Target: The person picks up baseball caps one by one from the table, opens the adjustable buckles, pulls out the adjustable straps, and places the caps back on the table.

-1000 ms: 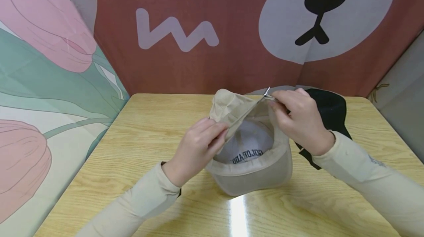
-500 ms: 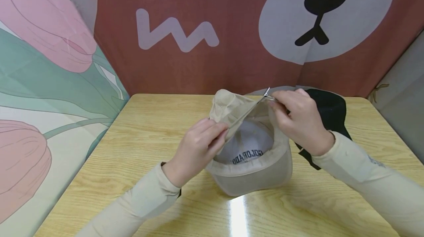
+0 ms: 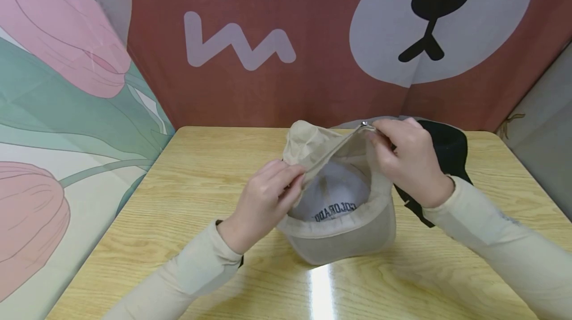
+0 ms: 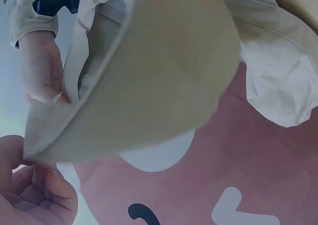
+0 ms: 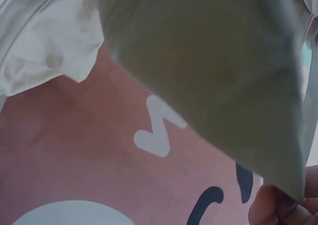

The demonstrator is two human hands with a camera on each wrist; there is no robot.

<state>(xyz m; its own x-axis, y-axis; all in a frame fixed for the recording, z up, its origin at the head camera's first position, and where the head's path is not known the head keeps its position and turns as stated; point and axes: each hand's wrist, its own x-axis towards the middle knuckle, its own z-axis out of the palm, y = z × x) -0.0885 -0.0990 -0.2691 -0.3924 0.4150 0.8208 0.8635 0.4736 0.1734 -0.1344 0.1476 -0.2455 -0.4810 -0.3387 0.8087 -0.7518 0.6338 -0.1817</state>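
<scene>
A beige cap point(image 3: 341, 238) is tipped with its inside facing me and its brim towards me; mirrored COLORADO lettering shows within. My left hand point(image 3: 261, 200) pinches the left part of its opening edge. At the far right of that edge, my right hand point(image 3: 411, 158) pinches the fabric beside a small metal buckle point(image 3: 364, 123). Between the two hands the edge is drawn fairly straight. In the left wrist view the beige fabric point(image 4: 149, 76) fills the middle, its corner between fingers. The right wrist view shows fingertips point(image 5: 278, 207) at a fabric corner.
A black cap point(image 3: 447, 148) lies on the wooden table point(image 3: 214, 176) behind my right hand, partly covered by it. A brown printed cloth point(image 3: 313, 86) hangs at the table's back edge, with a flower-print cloth point(image 3: 89, 136) on the left.
My right hand has shifted slightly to the right with the cap's edge. The metal buckle, which stuck up before, now lies lower by the fingers. The left hand has barely moved.
</scene>
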